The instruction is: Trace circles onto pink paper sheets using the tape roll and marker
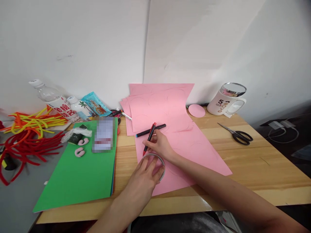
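Note:
My left hand (148,176) presses its fingers down on a round, grey-rimmed ring (163,163), with pink showing inside its rim. The ring lies on a pink paper sheet (206,158) near its left edge. A black marker with red ends (151,134) is pinched in my right hand (159,144), its lower tip beside the ring's upper edge. Just behind that hand lies another black marker with a blue end (159,128). Further pink sheets (155,103) with faint curved outlines lean against the wall. Whether the ring is a lid or a tape roll I cannot tell.
At the right are black-handled scissors (239,136), a white mug (220,102) and a pink paper circle (196,110). Leftward lie green paper (85,181), a phone (103,136), red pipe cleaners (34,145) and a plastic bottle (48,94).

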Demonstrator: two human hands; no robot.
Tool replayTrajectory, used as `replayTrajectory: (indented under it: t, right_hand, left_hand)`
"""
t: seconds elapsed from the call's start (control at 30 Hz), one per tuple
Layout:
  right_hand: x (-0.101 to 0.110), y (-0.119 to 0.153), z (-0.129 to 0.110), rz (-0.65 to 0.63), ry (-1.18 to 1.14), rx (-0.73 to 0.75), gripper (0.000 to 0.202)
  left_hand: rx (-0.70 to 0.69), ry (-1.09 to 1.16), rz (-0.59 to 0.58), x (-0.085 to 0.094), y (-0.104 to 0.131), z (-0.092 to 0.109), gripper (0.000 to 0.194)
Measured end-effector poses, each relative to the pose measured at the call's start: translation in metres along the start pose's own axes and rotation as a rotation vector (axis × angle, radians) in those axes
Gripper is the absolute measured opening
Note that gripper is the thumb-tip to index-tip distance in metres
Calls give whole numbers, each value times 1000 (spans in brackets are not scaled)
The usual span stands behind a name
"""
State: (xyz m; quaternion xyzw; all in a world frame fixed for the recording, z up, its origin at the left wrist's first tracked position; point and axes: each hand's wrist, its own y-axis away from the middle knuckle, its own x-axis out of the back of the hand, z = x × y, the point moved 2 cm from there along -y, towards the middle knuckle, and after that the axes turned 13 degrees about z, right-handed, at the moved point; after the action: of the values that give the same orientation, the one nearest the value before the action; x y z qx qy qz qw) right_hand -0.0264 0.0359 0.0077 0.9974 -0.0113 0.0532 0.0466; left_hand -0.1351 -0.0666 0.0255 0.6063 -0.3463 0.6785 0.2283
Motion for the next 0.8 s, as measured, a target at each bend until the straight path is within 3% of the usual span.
replayTrajectory:
  t: [0.3,0.47,0.7,0.8]
  right_hand:
    - [10,-1,-6,26,124,70,34]
    - [30,1,-7,111,138,35,35]
    - [62,20,-5,217,163,15,35]
    - [74,31,-4,217,62,-40,35]
  left_hand:
    - [34,29,-7,-3,-1,-4,39]
    - [40,78,-62,10,-5,-3,32]
    - [80,164,-30,20,-10,-1,26]
    - [65,174,-41,23,-12,0,24]
